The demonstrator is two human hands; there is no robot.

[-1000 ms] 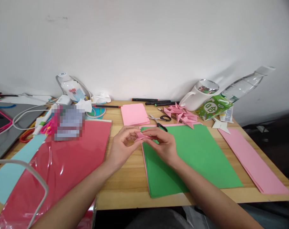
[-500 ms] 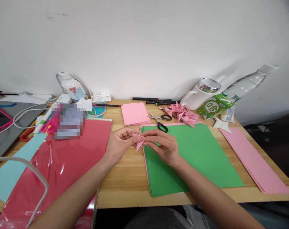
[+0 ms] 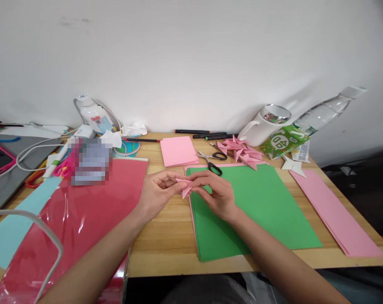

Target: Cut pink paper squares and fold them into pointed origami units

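Observation:
A small folded pink paper piece [image 3: 185, 188] with pointed ends is pinched between both my hands just above the wooden desk [image 3: 169, 236]. My left hand [image 3: 158, 195] grips its left end with thumb and fingers closed. My right hand [image 3: 216, 194] pinches its right side, hovering over the near-left corner of the green paper stack [image 3: 257, 207]. Behind my hands lie a black-handled pair of scissors [image 3: 213, 162] and a small stack of pink squares [image 3: 178, 151]. A heap of folded pink pieces [image 3: 240, 151] sits further back right.
A red sheet in clear wrap [image 3: 80, 219] and a light blue strip [image 3: 17, 223] cover the left. Long pink strips [image 3: 335, 211] lie at the right edge. A white mug [image 3: 264, 124], a tilted water bottle [image 3: 324, 112], a green packet [image 3: 281, 141], markers [image 3: 207, 134] and cables line the wall.
The pink piece has been turned between my fingers, so one pointed end now hangs downward. Both hands stay at about the same spot over the desk.

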